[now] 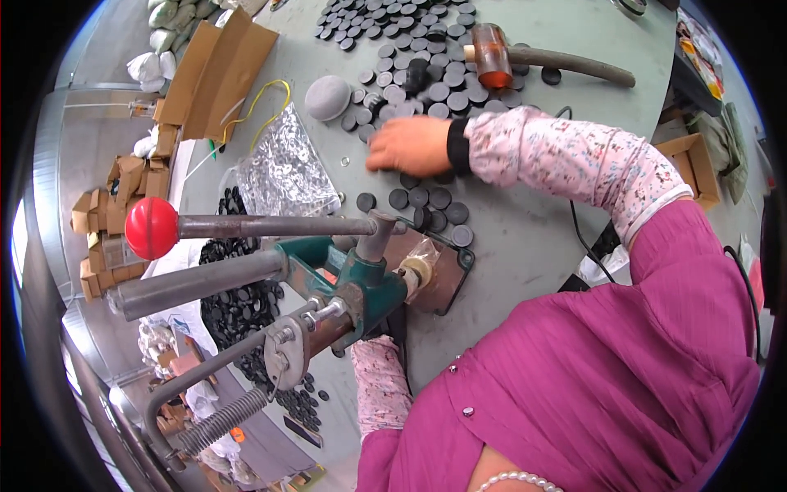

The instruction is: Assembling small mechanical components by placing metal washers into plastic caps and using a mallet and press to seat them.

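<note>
My right hand (410, 146) reaches over the table beside several round black caps (438, 198); its fingers point down and are slightly blurred, so whether they hold anything cannot be told. A small clear ring (345, 161) lies just left of its fingertips. My left forearm (381, 377), in a floral sleeve, runs up behind the hand press (361, 283). The press body hides the left hand itself. This green press has a metal lever with a red ball knob (152, 228) and a pale round pressing head (420, 271) above its base plate (443, 287).
A mallet (492, 57) with an amber head lies at the far side, by many loose caps. A grey dome (328, 98) and a bag of small clear parts (291, 164) are left of my right hand. More black pieces (238, 299) pile behind the press. Black cable (578, 230) crosses the table.
</note>
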`<control>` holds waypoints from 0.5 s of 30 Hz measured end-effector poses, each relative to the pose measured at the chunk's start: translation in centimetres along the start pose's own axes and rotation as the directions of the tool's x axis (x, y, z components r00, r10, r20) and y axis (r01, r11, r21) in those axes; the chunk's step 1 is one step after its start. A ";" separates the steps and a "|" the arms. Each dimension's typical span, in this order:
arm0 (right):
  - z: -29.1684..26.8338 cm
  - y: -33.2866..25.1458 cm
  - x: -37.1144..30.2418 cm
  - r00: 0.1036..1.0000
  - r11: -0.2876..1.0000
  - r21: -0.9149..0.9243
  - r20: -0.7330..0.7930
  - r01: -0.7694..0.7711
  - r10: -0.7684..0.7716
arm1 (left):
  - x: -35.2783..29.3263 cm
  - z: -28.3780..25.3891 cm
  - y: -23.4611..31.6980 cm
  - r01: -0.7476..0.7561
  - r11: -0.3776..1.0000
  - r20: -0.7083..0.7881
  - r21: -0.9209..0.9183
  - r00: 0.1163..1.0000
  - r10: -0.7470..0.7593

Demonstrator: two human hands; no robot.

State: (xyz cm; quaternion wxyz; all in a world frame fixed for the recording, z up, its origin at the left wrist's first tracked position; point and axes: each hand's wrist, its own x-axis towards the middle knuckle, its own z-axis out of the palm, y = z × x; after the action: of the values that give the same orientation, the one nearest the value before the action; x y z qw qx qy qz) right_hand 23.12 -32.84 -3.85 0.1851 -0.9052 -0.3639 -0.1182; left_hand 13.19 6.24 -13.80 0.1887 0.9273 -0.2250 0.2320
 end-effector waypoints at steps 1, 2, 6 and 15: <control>-0.7 1.5 0.3 0.999 0.993 -0.113 -0.041 -0.013 0.008 | 0.1 -0.5 -0.9 0.021 1.000 0.002 -0.012 1.000 -0.021; -1.5 2.7 -0.2 0.996 0.972 -0.232 -0.082 -0.049 0.031 | 0.4 -0.2 -1.3 0.029 0.999 0.011 -0.039 1.000 -0.029; -3.4 -2.8 0.5 0.997 0.990 -0.124 -0.038 -0.074 0.069 | -0.3 0.5 -1.8 0.079 0.991 0.018 -0.110 0.997 -0.077; 0.5 -4.9 1.5 0.989 0.997 -0.071 0.140 -0.026 0.035 | 2.9 4.7 -1.5 0.146 0.946 0.054 -0.288 0.989 -0.136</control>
State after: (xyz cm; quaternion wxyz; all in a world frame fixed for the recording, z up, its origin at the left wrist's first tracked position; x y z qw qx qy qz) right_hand 20.80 -28.44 -2.55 0.1290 -0.9226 -0.3578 -0.0635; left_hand 17.91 4.42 -16.50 0.3356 0.9068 -0.1931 0.1667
